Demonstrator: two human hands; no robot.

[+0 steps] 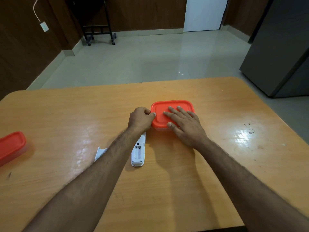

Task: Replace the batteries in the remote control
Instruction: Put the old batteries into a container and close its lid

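Observation:
A white remote control (138, 153) lies face down on the wooden table (217, 164), its battery bay open and showing no batteries. Its white cover (99, 153) lies just to the left, partly hidden by my left forearm. Beyond the remote stands a clear box with an orange lid (173, 106). My left hand (141, 118) pinches the lid's left edge with thumb and fingers. My right hand (185, 126) lies flat on top of the lid, fingers spread. No batteries are in sight.
A second orange-lidded box (11, 146) sits at the table's left edge. Past the table's far edge is a tiled floor, with a dark cabinet (280, 52) at the right and a black wheeled stand (98, 24) at the back left.

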